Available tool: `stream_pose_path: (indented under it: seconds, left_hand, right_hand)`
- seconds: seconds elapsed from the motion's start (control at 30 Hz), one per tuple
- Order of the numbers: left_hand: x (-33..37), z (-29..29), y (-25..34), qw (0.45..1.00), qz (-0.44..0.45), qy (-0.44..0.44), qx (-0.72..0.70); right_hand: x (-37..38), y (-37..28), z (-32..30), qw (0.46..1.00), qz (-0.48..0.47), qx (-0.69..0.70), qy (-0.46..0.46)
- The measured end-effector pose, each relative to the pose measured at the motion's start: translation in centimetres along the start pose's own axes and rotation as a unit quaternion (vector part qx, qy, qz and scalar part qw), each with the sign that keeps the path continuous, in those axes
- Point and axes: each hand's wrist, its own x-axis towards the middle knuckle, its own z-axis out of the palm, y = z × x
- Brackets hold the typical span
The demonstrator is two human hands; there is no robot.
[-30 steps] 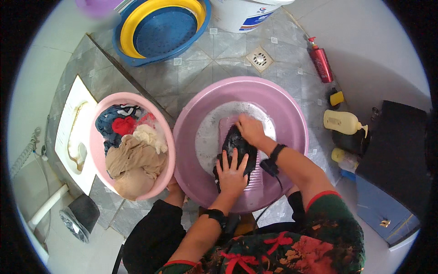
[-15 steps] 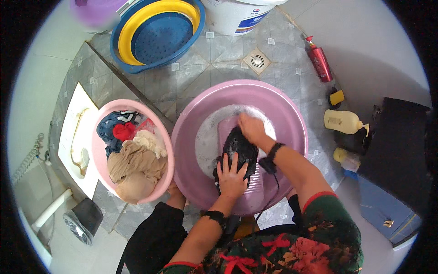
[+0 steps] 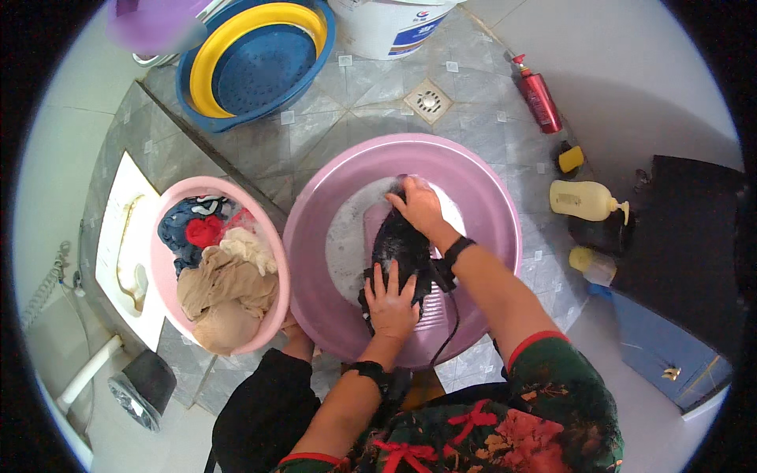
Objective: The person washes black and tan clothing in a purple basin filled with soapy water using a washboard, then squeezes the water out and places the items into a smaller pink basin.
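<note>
A wet black cloth garment lies along a ribbed pink washboard inside a large pink basin. White suds float on the water around it. My left hand rests flat on the near part of the garment, its fingers spread. At the far end my right hand lies over the cloth, thumb apart from the fingers; the fingertips are partly lost against the garment and foam. Dark bands circle both wrists, and a black cable hangs from the right one.
A smaller pink basin at left holds beige, red and blue clothes. Beyond are a blue and yellow basin, a white bucket and a floor drain. A cream pump bottle and red bottle stand right, near a blue cabinet.
My right hand has loosened from a closed grip and now lies over the garment's far end. The cloth stretches farther up the board. My left hand stays on it; the view has shifted slightly.
</note>
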Motion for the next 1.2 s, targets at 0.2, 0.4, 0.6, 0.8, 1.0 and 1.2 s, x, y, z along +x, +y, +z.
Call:
stream_pose_path:
  seconds: [0.2,0.4,0.6,0.8,1.0,1.2]
  left_hand:
    - [0.6,0.2,0.7,1.0,0.003,0.0,-0.003]
    - [0.0,0.2,-0.2,1.0,0.001,0.006,0.01]
    - [-0.4,0.4,-0.7,1.0,-0.004,0.019,0.022]
    - [0.2,0.5,0.3,1.0,0.002,0.008,0.006]
    - [0.2,0.1,0.5,1.0,-0.006,-0.029,0.007]
    - [-0.4,1.0,-0.4,1.0,-0.016,0.005,0.019]
  right_hand:
    - [-12.1,13.1,3.7,0.781,0.433,0.36,0.27]
    - [-11.4,10.4,6.6,0.845,0.243,0.397,0.262]
    - [-4.3,3.1,-5.3,0.68,0.2,0.662,-0.244]
    - [-8.9,7.7,-3.1,0.811,0.341,0.473,0.06]
    - [-11.2,10.2,4.3,0.514,0.474,0.634,0.331]
    - [-6.0,4.4,-4.1,0.771,0.319,0.486,-0.26]
